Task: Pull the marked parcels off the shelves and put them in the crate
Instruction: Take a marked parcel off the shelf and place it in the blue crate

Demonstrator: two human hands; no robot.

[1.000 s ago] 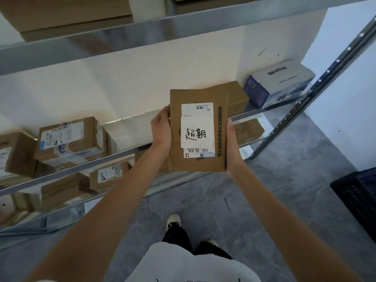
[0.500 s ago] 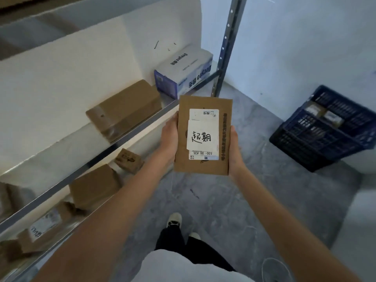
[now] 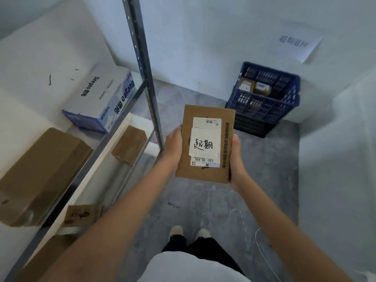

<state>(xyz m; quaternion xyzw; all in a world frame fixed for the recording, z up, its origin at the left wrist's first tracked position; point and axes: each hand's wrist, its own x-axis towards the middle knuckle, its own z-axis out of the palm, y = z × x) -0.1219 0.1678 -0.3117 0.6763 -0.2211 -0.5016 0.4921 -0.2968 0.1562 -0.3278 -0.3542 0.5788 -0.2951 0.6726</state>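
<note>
I hold a flat brown cardboard parcel (image 3: 205, 110) in front of me, above the grey floor. A white label with handwritten black characters covers its middle. My left hand (image 3: 173, 143) grips its left edge and my right hand (image 3: 236, 159) grips its right edge. The dark blue slatted crate (image 3: 264, 110) stands on the floor by the wall, beyond the parcel to the right. Two small brown parcels (image 3: 254, 87) lie inside the crate.
The metal shelf post (image 3: 142, 64) rises just left of my hands. On the shelves at left sit a white and blue box (image 3: 101, 98) and several brown boxes (image 3: 38, 171). A paper sign (image 3: 295, 44) hangs on the wall above the crate. A white cord (image 3: 262, 249) lies on the floor.
My view has swung right, away from the shelves. The crate now sits closer to the centre, just beyond the parcel. Both hands keep the same grip on the parcel.
</note>
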